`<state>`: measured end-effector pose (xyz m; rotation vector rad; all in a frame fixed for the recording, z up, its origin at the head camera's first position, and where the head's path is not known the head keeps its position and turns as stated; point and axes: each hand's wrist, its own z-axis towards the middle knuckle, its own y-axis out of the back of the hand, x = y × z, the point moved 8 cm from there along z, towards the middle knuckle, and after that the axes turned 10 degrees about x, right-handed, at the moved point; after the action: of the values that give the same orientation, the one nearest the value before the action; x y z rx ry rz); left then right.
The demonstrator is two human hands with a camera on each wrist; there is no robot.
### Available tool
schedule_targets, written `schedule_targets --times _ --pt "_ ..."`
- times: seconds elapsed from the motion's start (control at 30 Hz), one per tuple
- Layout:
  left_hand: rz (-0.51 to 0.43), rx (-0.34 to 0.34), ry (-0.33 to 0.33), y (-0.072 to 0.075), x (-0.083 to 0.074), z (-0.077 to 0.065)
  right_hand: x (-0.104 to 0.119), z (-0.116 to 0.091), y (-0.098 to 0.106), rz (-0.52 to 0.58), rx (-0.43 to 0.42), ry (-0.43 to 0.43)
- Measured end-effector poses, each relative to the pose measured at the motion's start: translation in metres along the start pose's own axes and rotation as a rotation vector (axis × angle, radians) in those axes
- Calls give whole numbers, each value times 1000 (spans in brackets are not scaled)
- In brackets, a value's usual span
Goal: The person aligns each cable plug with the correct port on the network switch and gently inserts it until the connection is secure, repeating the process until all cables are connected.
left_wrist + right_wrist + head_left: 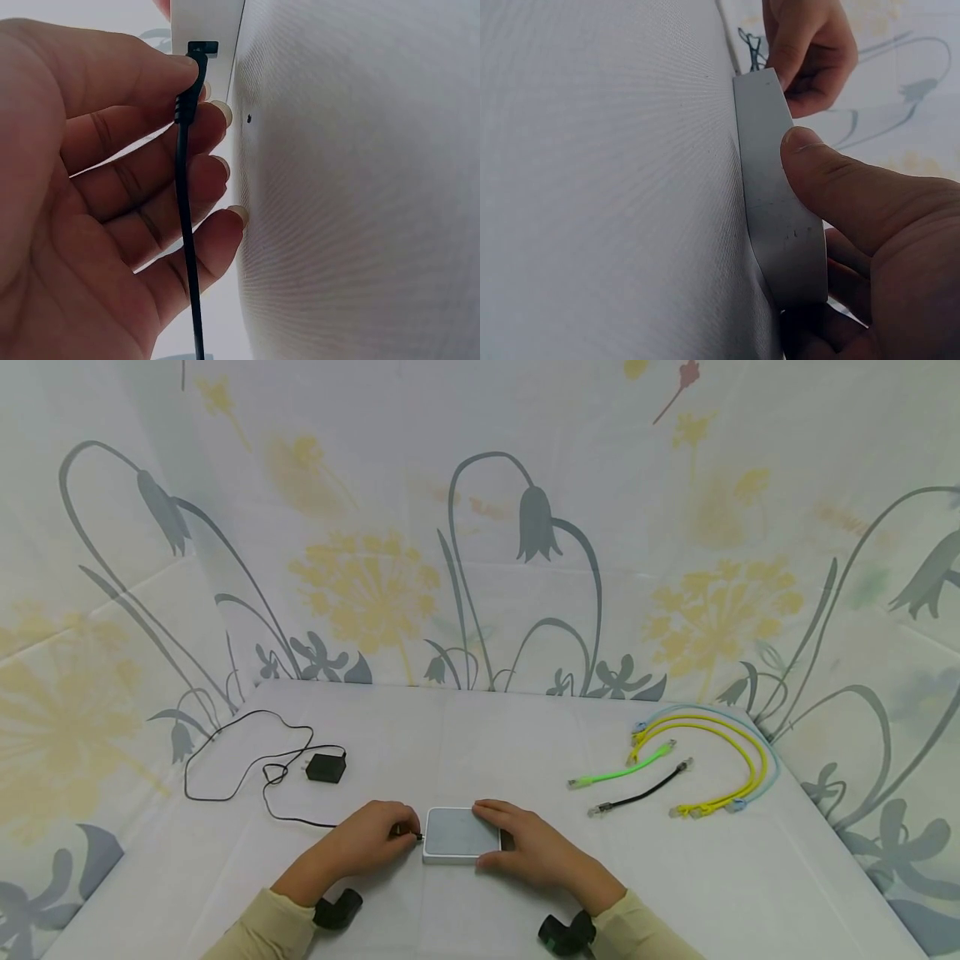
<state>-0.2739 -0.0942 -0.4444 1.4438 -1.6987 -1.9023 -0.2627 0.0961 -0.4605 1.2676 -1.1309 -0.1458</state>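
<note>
Plug [192,91]: pinched by left hand [371,839] at the port [213,49] in the left end of the white box [462,833]; cannot tell how fully seated. Hold white box flat on table [487,743], gripped by right hand [540,852]; push straight, leaving slack in cable [184,187] toward black adapter [326,768].

The box [462,835] lies on the worktop [450,752]. At the left side of the box is the left grip [375,835] with the plug [196,71], which stands at the port [212,46] of this side; how deep, I cannot tell. From there the cord [300,820] runs to the adapter [326,768], left of the box and behind it. The right grip [536,847] is around the right end of the box. To the right and behind the box lie two short cables [643,796], and farther right, longer cables [735,796]. Well behind the box hangs the cloth [412,485].
</note>
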Motion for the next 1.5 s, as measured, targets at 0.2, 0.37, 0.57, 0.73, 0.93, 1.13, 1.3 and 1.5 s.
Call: schedule_targets --times 0.2,0.37,0.57,0.73,0.93,1.13,1.3,1.5 --pt "-1 9 29 -1 0 0 1 0 0 14 7 2" --pt "-1 7 22 -1 -1 0 2 0 0 10 3 -1" --pt "2 -6 2 0 -2 -1 3 0 2 12 -9 5" --pt "12 -18 -20 0 -4 -1 3 -1 2 22 -18 -2" --pt "2 -19 -18 -1 -6 -1 2 -1 2 27 -20 -6" --pt "8 -20 -9 -2 -7 0 2 -1 2 30 -24 -4" --pt "12 -24 -1 -2 -6 0 1 -1 2 30 -30 -6" --pt "4 -25 1 -2 -7 0 1 -1 2 31 -28 -6"
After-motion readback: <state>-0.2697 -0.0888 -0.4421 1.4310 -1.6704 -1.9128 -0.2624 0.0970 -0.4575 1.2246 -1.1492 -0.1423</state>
